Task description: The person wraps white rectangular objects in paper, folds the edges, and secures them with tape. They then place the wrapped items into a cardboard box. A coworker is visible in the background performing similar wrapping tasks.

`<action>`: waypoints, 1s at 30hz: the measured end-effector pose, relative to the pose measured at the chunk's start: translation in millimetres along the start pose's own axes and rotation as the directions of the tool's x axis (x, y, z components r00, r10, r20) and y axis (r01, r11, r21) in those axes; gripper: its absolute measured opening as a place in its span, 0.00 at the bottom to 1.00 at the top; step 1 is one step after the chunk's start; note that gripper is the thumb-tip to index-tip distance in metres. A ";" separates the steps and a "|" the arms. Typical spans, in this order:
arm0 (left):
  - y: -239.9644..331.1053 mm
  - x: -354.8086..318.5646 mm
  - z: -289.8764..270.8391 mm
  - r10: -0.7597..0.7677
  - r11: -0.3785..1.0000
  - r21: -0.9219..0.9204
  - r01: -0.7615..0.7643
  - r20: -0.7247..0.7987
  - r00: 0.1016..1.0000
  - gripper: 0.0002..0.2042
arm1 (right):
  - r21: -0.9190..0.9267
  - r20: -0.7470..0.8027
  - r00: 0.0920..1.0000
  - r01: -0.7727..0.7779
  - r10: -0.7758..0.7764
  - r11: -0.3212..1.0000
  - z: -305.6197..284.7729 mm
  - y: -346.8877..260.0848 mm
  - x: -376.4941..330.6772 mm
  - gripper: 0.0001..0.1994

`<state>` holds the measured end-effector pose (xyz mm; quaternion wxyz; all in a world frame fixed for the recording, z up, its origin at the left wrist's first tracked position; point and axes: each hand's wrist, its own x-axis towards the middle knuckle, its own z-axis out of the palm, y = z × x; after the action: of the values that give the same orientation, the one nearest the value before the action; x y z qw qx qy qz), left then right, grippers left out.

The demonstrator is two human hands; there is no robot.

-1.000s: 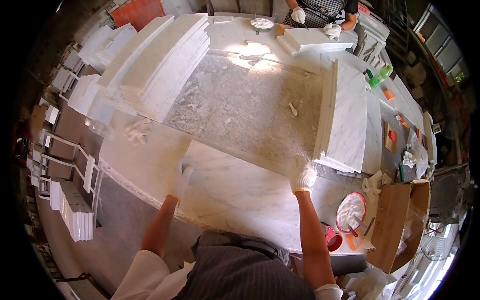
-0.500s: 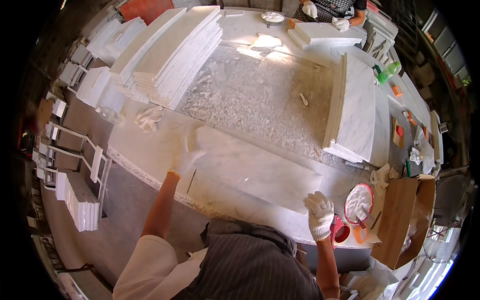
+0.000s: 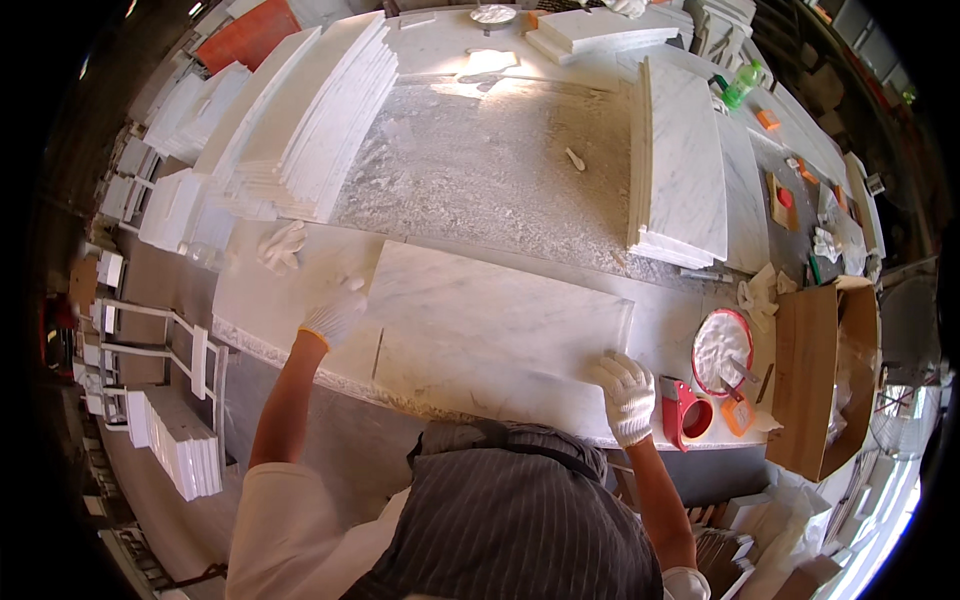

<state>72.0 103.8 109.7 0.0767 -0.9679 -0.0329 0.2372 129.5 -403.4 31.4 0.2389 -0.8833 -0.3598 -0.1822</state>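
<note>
A white, grey-veined marble slab lies flat along the near side of the stone-topped table. My left hand, in a white knit glove, is just off the slab's left end with its fingers stretched out, slightly blurred. It holds nothing. At the slab's near right corner is my right hand, gloved too, with fingers extended and their tips at the slab's edge. Whether they press on it, I cannot tell. A loose white glove rests on the table beyond my left hand.
Stacked slabs stand at the far left and right. Near my right hand are a red tape dispenser, a bowl of white paste, an orange scraper and a cardboard box. A green bottle stands farther back.
My left hand has moved left and nearer to me, off the slab's left end. My right hand stays by the near right corner. The whole view has shifted, so the far co-worker is mostly out of it.
</note>
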 end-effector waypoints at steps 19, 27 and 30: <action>318.0 50.9 -7.2 0.736 0.578 0.084 -0.812 -0.483 0.474 0.27 | 0.242 -0.027 0.944 -0.314 0.330 0.918 -53.4 -26.0 27.8 0.17; 309.9 31.6 10.1 0.697 0.579 0.000 -0.815 -0.518 0.495 0.22 | 0.114 0.193 0.941 -0.304 0.279 0.946 6.0 1.1 23.8 0.20; 289.4 25.1 23.5 0.615 0.471 -0.266 -0.841 -0.585 0.529 0.21 | 0.164 0.158 0.924 -0.373 0.349 0.913 4.2 -3.4 4.2 0.18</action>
<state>91.2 -175.9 30.2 -0.2947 -0.8897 0.3483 0.0193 130.5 -396.7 31.0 0.3289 -0.9173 -0.2203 -0.0436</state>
